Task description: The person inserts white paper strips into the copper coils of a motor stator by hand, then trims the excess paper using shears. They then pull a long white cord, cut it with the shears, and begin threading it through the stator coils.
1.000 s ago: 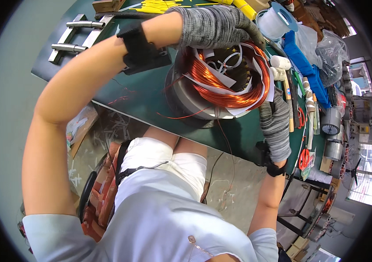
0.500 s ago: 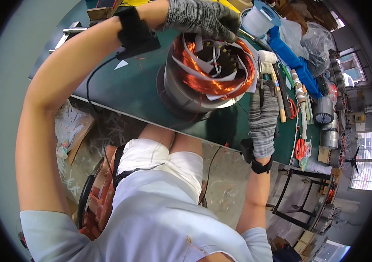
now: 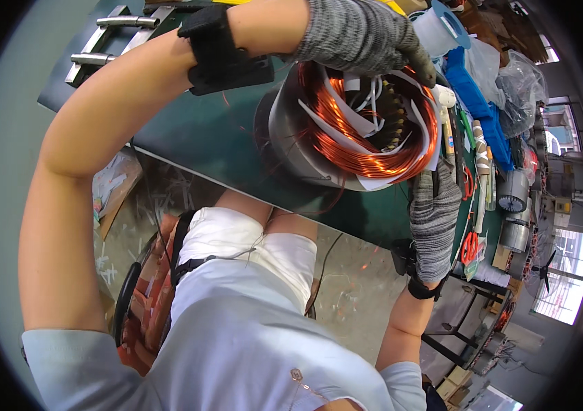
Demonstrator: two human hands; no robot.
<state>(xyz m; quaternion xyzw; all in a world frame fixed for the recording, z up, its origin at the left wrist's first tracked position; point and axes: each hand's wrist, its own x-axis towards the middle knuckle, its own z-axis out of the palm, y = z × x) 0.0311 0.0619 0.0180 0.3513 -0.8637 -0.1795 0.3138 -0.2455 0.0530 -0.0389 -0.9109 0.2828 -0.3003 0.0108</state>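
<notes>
A motor stator (image 3: 284, 130) with a grey metal shell stands on the green table, its open end tilted toward me. Loops of copper winding (image 3: 367, 161) bulge around that end, with white insulation paper (image 3: 336, 116) tucked between them and pale leads (image 3: 374, 103) inside. My left hand (image 3: 367, 38), in a grey knitted glove, reaches over the far side, fingers curled down on the winding's far-right rim. My gloved right hand (image 3: 435, 212) is at the near-right side, its fingers against the stator's edge beside the paper; the fingertips are partly hidden.
Along the right lie a white-headed mallet (image 3: 446, 96), red-handled scissors (image 3: 469, 248) and rolled sticks. Blue bins (image 3: 487, 130) and a white spool (image 3: 437, 31) stand behind. A steel frame (image 3: 110, 41) sits far left. The table's front edge (image 3: 237, 193) runs before my lap.
The stator sits further right in the picture, and its winding seems slightly turned. My left hand has shifted right with the rim. My right hand has come back from beside the tools to the near-right edge.
</notes>
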